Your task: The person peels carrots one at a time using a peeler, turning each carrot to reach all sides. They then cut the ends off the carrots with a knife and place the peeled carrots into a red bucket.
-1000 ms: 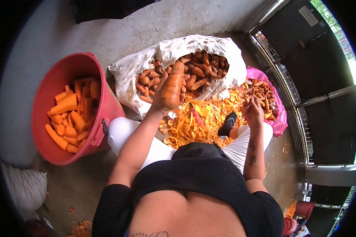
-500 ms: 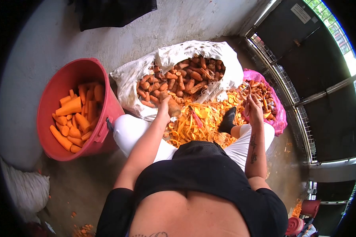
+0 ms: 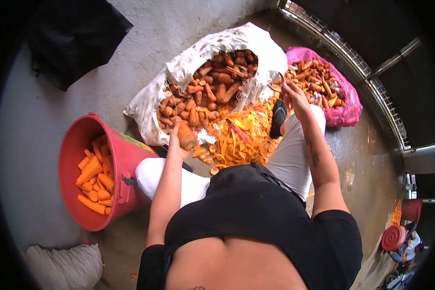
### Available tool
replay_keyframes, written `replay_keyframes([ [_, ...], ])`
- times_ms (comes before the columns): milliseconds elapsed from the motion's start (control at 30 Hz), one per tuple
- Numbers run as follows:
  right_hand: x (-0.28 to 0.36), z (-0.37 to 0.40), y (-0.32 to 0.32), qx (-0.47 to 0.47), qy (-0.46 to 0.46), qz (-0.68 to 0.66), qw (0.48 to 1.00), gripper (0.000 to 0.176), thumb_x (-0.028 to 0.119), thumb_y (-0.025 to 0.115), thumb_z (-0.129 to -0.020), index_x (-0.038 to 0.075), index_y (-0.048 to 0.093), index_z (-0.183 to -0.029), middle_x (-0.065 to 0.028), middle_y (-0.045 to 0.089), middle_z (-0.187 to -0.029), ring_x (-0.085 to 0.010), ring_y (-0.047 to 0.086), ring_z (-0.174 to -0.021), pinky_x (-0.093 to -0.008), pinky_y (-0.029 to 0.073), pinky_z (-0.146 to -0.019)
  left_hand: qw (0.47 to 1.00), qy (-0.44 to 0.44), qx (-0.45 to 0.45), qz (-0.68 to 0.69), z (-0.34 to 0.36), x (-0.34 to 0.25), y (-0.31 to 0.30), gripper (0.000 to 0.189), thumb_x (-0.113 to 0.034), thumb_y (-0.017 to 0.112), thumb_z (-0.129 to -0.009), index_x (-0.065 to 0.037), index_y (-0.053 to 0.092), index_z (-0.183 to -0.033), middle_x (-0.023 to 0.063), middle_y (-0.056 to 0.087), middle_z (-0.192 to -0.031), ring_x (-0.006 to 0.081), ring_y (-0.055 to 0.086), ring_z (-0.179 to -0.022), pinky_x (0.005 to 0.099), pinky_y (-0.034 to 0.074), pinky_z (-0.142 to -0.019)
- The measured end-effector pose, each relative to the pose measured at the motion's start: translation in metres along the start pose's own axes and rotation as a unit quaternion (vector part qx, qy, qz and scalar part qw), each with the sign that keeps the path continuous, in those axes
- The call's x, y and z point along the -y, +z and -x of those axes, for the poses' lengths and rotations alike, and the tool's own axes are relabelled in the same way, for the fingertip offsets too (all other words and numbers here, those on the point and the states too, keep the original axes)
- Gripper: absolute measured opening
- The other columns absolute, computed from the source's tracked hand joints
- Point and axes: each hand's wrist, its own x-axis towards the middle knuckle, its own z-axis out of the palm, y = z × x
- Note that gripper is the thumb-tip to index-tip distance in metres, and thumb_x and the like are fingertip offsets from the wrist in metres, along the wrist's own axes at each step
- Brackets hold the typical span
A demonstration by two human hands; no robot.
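- Your left hand [image 3: 176, 147] and the carrot [image 3: 186, 135] in it have slid left and a bit lower since the last frame, while your right hand [image 3: 295, 94] is now higher up. Whole view's swung too, so the red bucket [image 3: 128, 166] sits lower.
- Left hand's got its fingers wrapped around that chunky, brownish carrot, just left of centre.
- Right hand's pinched on some thin tool [image 3: 282, 77], right of centre near the top. Too small to say exactly what it is.
- Between your legs you've got a heap of orange peelings [image 3: 244, 140].
- Above that, upper middle, there's a torn white sack [image 3: 270, 48] full of unpeeled carrots [image 3: 212, 92].
- Pink bag [image 3: 353, 108] of carrot bits, upper right.
- Bright orange carrots [image 3: 93, 169] sit in your bucket, left side.
- Something black [image 3: 77, 38] is against the wall, upper left.
- Another person [image 3: 410, 247] is down at lower right.
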Motion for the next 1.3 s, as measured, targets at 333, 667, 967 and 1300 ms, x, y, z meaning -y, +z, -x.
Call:
replay_keyframes([
  [333,-0.036,-0.046,0.054,0.055,0.014,0.456,0.888,0.059,0.06,0.042,-0.093,0.011,0.074,-0.082,-0.006,0.067,-0.066,-0.0231,0.065,-0.067,-0.0353,0.05,-0.068,0.996,-0.074,0.016,-0.045,-0.029,0.017,0.069,0.055,-0.053,0.058,-0.086,-0.005,0.051,-0.112,0.0133,0.061,-0.088,0.0267,0.063,-0.076,0.0417,0.055,-0.065],
  [667,-0.043,-0.1,0.104,0.038,-0.24,0.526,0.815,0.049,0.043,0.056,-0.088,0.011,0.066,-0.053,-0.006,0.058,-0.051,-0.0226,0.059,-0.056,-0.0366,0.043,-0.072,0.987,-0.132,0.057,-0.068,-0.05,0.01,0.104,0.054,-0.054,0.052,-0.089,-0.004,0.052,-0.111,0.0162,0.062,-0.087,0.0288,0.064,-0.073,0.0423,0.055,-0.063],
  [967,-0.046,-0.114,0.133,0.139,-0.286,0.464,0.827,0.036,0.035,0.064,-0.081,0.009,0.065,-0.056,-0.0069,0.055,-0.051,-0.0243,0.056,-0.057,-0.0373,0.041,-0.071,0.988,-0.124,0.062,-0.063,-0.06,0.013,0.12,0.044,-0.049,0.053,-0.09,-0.01,0.058,-0.109,0.0109,0.064,-0.089,0.027,0.065,-0.072,0.0417,0.055,-0.058],
  [1300,-0.042,-0.101,0.132,0.189,-0.276,0.413,0.847,0.028,0.028,0.065,-0.076,0.011,0.065,-0.054,-0.0044,0.054,-0.051,-0.0215,0.051,-0.056,-0.0351,0.037,-0.069,0.99,-0.126,0.06,-0.026,-0.061,0.009,0.13,0.036,-0.044,0.05,-0.094,-0.014,0.059,-0.11,0.0083,0.064,-0.098,0.0251,0.066,-0.082,0.045,0.056,-0.067],
])
